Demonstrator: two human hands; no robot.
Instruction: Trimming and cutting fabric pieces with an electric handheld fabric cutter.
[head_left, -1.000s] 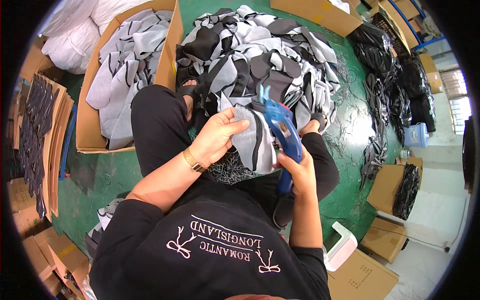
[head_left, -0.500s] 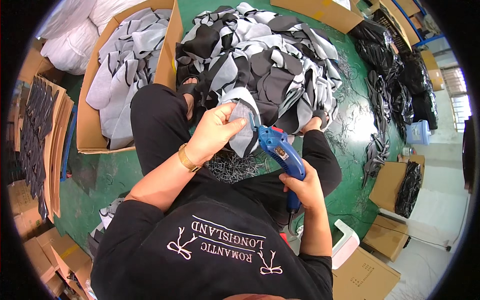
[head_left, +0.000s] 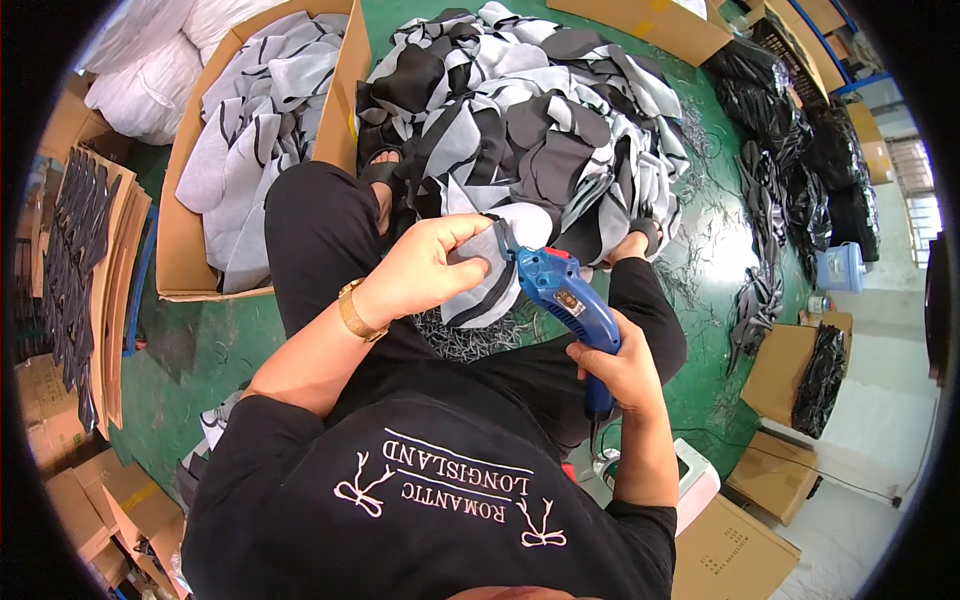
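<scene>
My right hand (head_left: 620,365) is wrapped round the handle of blue corded electric scissors (head_left: 568,296) with a red button on top. Their blade end touches the edge of a grey fabric piece (head_left: 482,303) with a dark border. Pinched between thumb and fingers, that piece is held by my left hand (head_left: 437,262), left of the blades. Part of the fabric hangs below the fingers, over a heap of thin trimmed strips (head_left: 465,336) between my legs. Just beyond my hands lies a big pile of grey and black fabric pieces (head_left: 550,140).
A cardboard box (head_left: 345,110) full of similar pieces stands at the left. Black plastic bags (head_left: 750,75) line the right side. A white appliance (head_left: 697,485) sits beside my right elbow. Scattered strips cover parts of the green floor (head_left: 225,345).
The fabric piece has been turned in my left hand, and the blades now meet another part of its edge. Both hands have shifted slightly, the left one downward.
</scene>
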